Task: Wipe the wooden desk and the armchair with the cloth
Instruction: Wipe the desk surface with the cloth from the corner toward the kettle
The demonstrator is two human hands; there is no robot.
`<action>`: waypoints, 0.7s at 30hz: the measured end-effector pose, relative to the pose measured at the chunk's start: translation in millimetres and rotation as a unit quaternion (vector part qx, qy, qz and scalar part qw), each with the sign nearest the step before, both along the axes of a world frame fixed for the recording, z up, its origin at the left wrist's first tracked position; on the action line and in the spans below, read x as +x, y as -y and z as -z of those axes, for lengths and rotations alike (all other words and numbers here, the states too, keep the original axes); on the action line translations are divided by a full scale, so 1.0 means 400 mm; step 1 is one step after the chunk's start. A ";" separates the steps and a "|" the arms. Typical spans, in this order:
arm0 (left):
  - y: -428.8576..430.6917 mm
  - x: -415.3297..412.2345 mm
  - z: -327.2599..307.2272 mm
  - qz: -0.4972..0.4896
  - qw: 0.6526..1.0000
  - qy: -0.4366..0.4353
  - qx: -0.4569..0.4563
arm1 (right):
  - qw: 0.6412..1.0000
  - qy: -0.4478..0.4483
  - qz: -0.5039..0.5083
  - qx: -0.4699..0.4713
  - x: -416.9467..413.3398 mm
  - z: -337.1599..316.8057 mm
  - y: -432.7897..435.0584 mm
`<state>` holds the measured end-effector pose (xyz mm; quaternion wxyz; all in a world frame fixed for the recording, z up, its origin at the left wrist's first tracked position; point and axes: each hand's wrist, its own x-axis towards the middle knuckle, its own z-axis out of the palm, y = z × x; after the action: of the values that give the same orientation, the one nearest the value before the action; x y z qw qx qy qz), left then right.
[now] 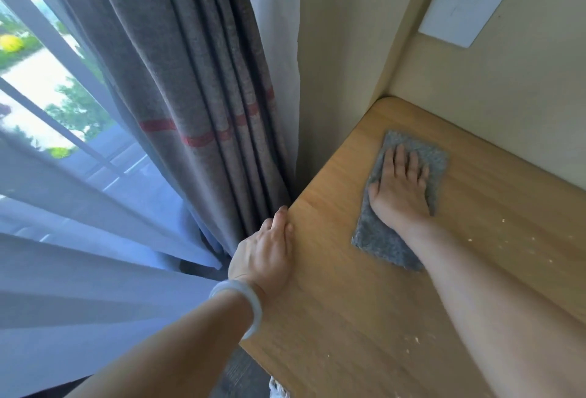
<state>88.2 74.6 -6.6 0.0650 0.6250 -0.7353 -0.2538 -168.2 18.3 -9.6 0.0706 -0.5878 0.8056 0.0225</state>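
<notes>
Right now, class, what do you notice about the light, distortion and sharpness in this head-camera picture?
Head view: daylight from the window at left, overexposed and bluish; wide-angle bending curves the curtain and desk edge; the right hand on the cloth looks reasonably sharp; the wall stays evenly lit, without glare.

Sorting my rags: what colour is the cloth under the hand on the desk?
The cloth is mottled grey, clearest in the head view.
</notes>
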 end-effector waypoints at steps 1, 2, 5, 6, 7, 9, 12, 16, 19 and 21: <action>-0.001 -0.002 -0.003 -0.001 1.000 0.001 0.001 | 1.000 0.016 -0.007 -0.007 0.039 -0.005 0.000; -0.002 -0.004 -0.007 -0.001 1.000 0.003 0.004 | 0.999 0.027 -0.034 -0.023 0.088 -0.009 -0.016; -0.003 -0.007 -0.017 0.002 1.000 0.004 0.007 | 0.976 0.058 -0.196 -0.077 0.260 -0.005 -0.154; -0.004 -0.007 -0.019 0.005 1.000 0.001 0.006 | 0.965 0.076 -0.236 -0.082 0.296 0.001 -0.213; -0.004 -0.007 -0.020 0.008 1.000 -0.004 0.004 | 0.957 0.087 -0.265 -0.082 0.306 0.007 -0.255; -0.005 -0.006 -0.019 0.014 1.000 -0.007 0.000 | 0.945 0.084 -0.307 -0.075 0.250 0.016 -0.270; -0.003 -0.003 -0.009 0.004 1.000 0.002 0.002 | 0.965 0.035 -0.251 -0.072 0.118 0.007 -0.166; -0.002 0.001 0.004 0.007 1.000 -0.004 -0.007 | 0.997 0.015 -0.048 -0.050 0.060 -0.004 -0.001; 0.000 0.000 0.003 0.010 1.000 -0.001 -0.008 | 0.996 0.039 -0.039 -0.077 0.178 -0.001 -0.073; 0.000 0.000 -0.004 0.011 1.000 -0.001 0.004 | 0.988 0.056 -0.114 -0.087 0.277 0.007 -0.233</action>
<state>88.1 74.4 -5.0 0.0605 0.6168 -0.7410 -0.2585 -57.6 111.4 -12.4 0.0609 -0.6802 0.7268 -0.0731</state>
